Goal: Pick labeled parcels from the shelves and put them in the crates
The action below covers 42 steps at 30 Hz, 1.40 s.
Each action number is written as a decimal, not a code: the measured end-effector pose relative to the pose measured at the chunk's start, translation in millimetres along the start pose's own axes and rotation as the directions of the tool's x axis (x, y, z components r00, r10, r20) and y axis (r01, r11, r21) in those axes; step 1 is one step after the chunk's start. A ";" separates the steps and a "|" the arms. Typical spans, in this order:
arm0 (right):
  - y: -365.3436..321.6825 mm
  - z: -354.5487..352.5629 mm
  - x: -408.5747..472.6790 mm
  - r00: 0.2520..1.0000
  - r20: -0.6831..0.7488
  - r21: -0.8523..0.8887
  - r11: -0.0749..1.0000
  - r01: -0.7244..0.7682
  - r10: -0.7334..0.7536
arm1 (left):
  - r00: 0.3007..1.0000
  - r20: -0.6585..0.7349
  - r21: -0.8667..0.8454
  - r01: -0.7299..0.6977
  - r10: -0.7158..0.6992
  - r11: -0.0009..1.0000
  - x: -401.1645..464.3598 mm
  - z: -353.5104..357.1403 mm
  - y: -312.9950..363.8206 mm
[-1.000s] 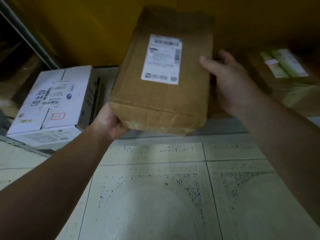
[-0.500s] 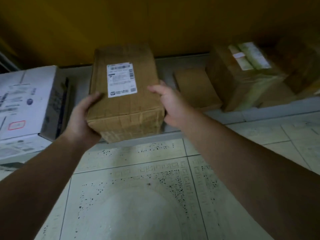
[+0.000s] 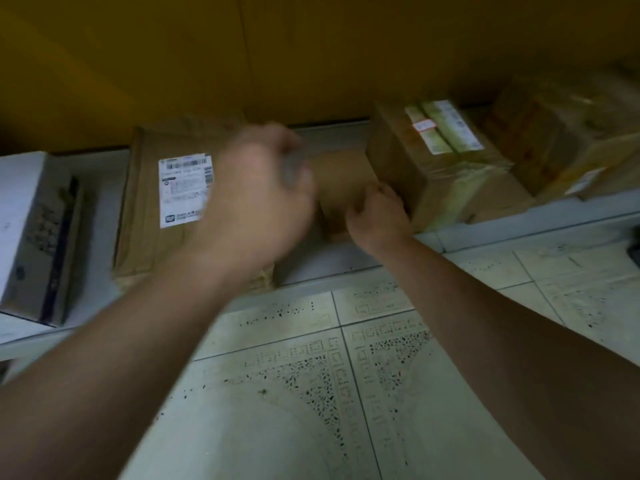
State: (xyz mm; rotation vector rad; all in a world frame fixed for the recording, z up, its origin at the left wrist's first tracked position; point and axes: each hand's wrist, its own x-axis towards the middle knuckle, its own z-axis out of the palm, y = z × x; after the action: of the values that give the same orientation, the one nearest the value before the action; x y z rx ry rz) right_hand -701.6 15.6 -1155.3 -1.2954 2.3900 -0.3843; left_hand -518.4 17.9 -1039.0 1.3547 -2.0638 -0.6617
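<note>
Both hands reach over the low shelf [image 3: 346, 261]. Blurred, the left hand [image 3: 256, 199] hovers loosely curled, holding nothing, above the labeled parcel [image 3: 152, 209] lying flat on the shelf beside a white box [image 3: 31, 233]. The right hand [image 3: 379, 216] touches a small brown box [image 3: 341, 188]; whether it grips is unclear. A taped box [image 3: 440, 164] stands just right.

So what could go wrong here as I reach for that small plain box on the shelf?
The small brown box shows no label, so it may be the wrong pick. It sits tight against the taped parcel, leaving your right hand little room. The labeled parcel overhangs the shelf edge and could get knocked off.
</note>
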 end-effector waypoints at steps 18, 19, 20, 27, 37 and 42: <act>-7.0 -20.3 -15.5 0.991 0.113 0.418 0.901 -0.117 0.076 | 0.705 0.423 -0.608 0.686 -0.569 0.398 29.2 135.5 -17.5; -7.1 -24.6 -16.9 0.976 0.192 0.572 0.796 -0.197 0.104 | 0.723 0.436 -0.622 0.672 -0.535 0.402 28.4 133.7 -14.9; -4.4 -26.4 -15.0 0.953 0.283 0.743 0.605 -0.287 0.104 | 0.747 0.440 -0.619 0.655 -0.499 0.435 28.2 132.9 -14.8; 16.5 -56.8 -22.0 0.960 0.232 0.950 0.246 -0.191 -0.154 | 0.869 0.322 -0.704 0.485 -0.376 0.518 15.2 112.9 -23.4; 11.0 -68.5 -33.9 0.973 0.122 0.992 0.062 -0.111 -0.194 | 0.920 0.180 -0.792 0.345 -0.347 0.503 8.5 89.6 -25.1; 15.4 -73.2 -35.9 0.975 0.091 0.996 0.037 -0.086 -0.201 | 0.936 0.115 -0.790 0.290 -0.333 0.540 10.3 91.9 -21.1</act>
State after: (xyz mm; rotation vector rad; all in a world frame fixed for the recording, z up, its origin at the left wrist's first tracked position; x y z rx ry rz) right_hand -729.1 58.0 -1089.4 -0.5747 1.1245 -1.5408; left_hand -572.3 9.0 -1116.5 1.1350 -1.1613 -1.4820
